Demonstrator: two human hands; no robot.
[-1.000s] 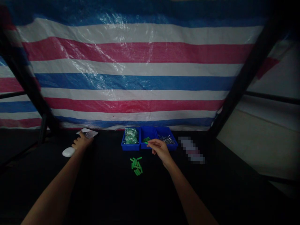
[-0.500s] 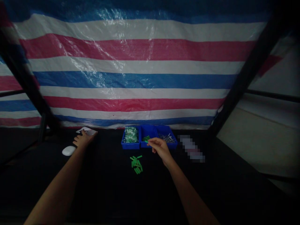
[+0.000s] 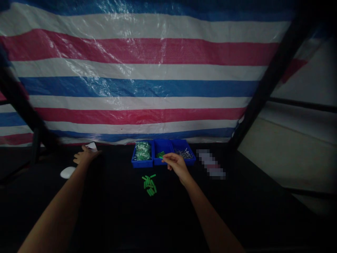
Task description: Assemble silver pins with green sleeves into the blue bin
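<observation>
My left hand (image 3: 85,156) reaches out at the far left with its fingers spread. It lies over the near part of a flat, pale, phone-like rectangle (image 3: 92,146), part of which it hides. Pinched between thumb and fingers of my right hand (image 3: 177,163) is a small green plastic plug (image 3: 161,157), seen only in part. This hand is at the front edge of the blue divided bin (image 3: 161,162), whose middle section holds a few green plugs (image 3: 160,154). A loose pile of green plugs (image 3: 149,185) lies on the black table in front of the bins.
The left blue bin (image 3: 142,164) holds bagged green pieces (image 3: 143,151). Metal screws (image 3: 184,153) fill the right section. A white mouse-shaped object (image 3: 67,172) sits by my left forearm. A pixelated item (image 3: 211,164) lies to the right. Behind hangs a striped tarp (image 3: 142,88) between dark posts.
The view has swung slightly, so everything sits further left. More of the pale rectangle's face shows beside my left hand. My right hand keeps its pinch on the green plug near the bin.
</observation>
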